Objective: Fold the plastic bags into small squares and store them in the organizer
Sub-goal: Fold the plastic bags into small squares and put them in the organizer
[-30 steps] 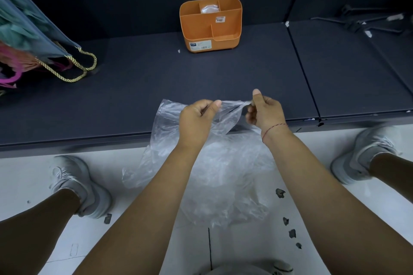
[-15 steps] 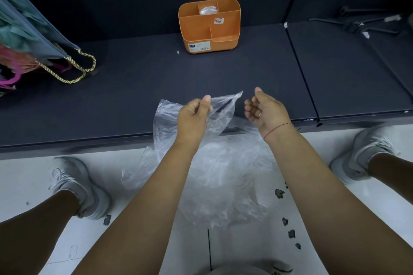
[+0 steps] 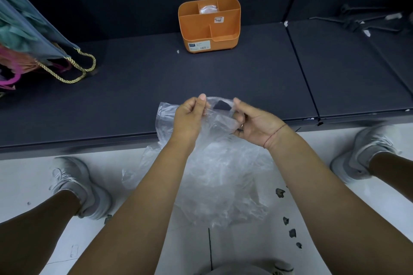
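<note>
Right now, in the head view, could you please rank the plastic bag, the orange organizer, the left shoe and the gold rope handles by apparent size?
1. plastic bag, largest.
2. orange organizer and left shoe: alike, shoe nearer, so unranked.
3. gold rope handles, smallest.

Crumpled clear bag [image 3: 223, 176] (unfolded), orange organizer [image 3: 209, 29]

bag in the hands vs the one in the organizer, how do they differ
The held bag hangs loose and crumpled; the stored bag is a compact bundle. The held bag is pinched at its top by the left hand and right hand; the stored bag sits in the organizer's rear middle compartment. Both are clear plastic.
</note>
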Tool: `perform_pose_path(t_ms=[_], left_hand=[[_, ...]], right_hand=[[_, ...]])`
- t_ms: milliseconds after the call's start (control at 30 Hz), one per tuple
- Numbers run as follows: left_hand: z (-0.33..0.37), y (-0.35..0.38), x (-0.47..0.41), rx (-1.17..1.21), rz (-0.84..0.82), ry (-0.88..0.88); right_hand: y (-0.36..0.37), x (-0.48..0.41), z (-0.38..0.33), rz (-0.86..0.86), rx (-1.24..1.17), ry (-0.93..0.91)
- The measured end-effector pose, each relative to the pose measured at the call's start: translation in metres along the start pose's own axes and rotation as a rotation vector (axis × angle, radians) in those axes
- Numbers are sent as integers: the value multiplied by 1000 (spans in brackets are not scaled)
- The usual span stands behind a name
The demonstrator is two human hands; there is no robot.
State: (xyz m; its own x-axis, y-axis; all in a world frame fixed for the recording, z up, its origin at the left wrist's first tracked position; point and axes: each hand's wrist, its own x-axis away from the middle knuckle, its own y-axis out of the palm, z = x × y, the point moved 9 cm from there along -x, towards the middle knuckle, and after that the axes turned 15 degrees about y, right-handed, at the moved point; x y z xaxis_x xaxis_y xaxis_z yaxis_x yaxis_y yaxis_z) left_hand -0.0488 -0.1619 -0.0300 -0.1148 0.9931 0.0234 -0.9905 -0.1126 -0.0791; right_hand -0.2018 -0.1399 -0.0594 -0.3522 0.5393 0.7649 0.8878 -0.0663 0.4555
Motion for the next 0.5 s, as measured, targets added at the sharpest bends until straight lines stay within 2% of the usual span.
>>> perform_pose_path(t_ms=[133,200,333,500], left_hand=[[3,-1,-2,14,21,-2],[4,2,-1,10,3,5],[4,5,2,-33,-28,2],[12,14,4,19,-90,-42]], right_hand=[[-19,11,-23,335,194,-267],[-22,20,-35,423,184,-410],[-17,18,-34,269,-38,-425],[-11,16,-30,157,-29,-420]])
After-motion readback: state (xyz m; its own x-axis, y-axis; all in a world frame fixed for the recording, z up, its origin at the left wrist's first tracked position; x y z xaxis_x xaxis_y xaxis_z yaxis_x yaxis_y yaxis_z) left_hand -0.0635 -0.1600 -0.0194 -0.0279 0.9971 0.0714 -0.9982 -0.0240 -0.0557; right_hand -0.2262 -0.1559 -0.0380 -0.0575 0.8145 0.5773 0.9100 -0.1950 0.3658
